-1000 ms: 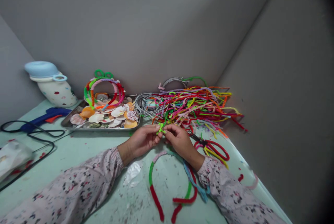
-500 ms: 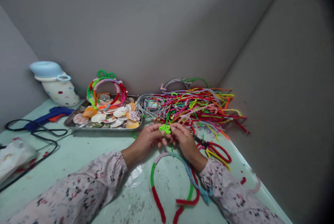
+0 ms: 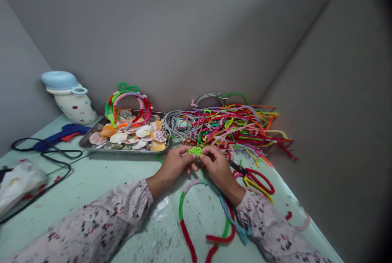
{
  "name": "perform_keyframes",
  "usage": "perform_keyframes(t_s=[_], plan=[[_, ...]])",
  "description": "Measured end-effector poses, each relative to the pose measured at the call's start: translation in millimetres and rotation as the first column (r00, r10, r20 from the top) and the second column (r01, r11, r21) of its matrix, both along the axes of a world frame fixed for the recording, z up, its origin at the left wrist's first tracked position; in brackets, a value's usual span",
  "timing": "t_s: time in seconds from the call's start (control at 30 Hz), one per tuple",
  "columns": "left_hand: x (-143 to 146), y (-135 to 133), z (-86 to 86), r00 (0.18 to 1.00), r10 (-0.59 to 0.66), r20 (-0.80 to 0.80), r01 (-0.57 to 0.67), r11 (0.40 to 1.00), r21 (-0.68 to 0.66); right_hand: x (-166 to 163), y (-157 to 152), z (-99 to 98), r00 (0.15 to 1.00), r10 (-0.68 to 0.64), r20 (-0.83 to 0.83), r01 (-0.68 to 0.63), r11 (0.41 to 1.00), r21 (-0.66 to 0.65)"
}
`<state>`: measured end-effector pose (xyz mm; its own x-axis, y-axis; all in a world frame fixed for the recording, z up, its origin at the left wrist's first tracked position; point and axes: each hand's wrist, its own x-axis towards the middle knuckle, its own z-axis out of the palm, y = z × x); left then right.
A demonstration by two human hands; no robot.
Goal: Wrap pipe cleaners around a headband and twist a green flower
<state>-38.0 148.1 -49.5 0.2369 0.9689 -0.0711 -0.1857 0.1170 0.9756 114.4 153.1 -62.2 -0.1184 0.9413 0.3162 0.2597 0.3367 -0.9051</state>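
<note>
Between both hands is a bright green pipe cleaner [image 3: 195, 151] bent into several small loops like a flower. My left hand [image 3: 177, 165] pinches its left side with thumb and forefinger. From the other side my right hand [image 3: 217, 165] grips it, fingers curled in. Just below the hands lies a headband [image 3: 181, 203] wrapped in pink, green, red and blue pipe cleaner. A loose red pipe cleaner [image 3: 220, 239] curves across its right leg. Close to my right wrist are scissors [image 3: 260, 179] with red handles, partly over yellow pipe cleaners.
Behind the hands spreads a heap of coloured pipe cleaners [image 3: 239, 128], beside coiled grey wire [image 3: 180, 124]. A metal tray [image 3: 122, 151] holds shells and finished headbands [image 3: 134, 95]. Farther left are a blue glue gun [image 3: 61, 135], its black cord [image 3: 58, 160] and a bottle [image 3: 75, 105].
The view has shifted slightly, so the scene sits a little farther right. The green loops look flatter, tilted in my fingers. Both hands keep their hold.
</note>
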Motion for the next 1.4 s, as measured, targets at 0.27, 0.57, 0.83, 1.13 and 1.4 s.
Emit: perform_keyframes(t_s=[0.27, 0.57, 0.83, 1.13, 1.4], plan=[[-0.2, 4.3, -4.3, 0.999, 0.022, 0.049, -0.020, 0.999, -0.031, -1.0, -3.2, 4.1, 0.996, -0.023, 0.082, 0.012, 0.992, 0.123], [0.8, 3.4, -1.7, 0.998, 0.064, 0.017, -0.063, 0.996, -0.058, -3.3, -5.6, 7.4, 0.993, -0.036, 0.110, 0.020, 0.990, 0.138], [0.7, 2.2, -3.4, 0.995, 0.084, -0.051, -0.086, 0.996, -0.037, -7.1, -5.9, 6.6, 0.992, -0.045, 0.117, 0.030, 0.992, 0.124], [0.7, 1.6, -6.5, 0.989, 0.108, -0.103, -0.110, 0.994, -0.021, -10.4, -8.6, 7.3, 0.990, -0.053, 0.134, 0.038, 0.993, 0.109], [1.4, 0.0, -2.9, 0.984, 0.124, -0.126, -0.125, 0.992, -0.005, -12.2, -9.8, 7.6, 0.986, -0.056, 0.154, 0.042, 0.995, 0.096]])
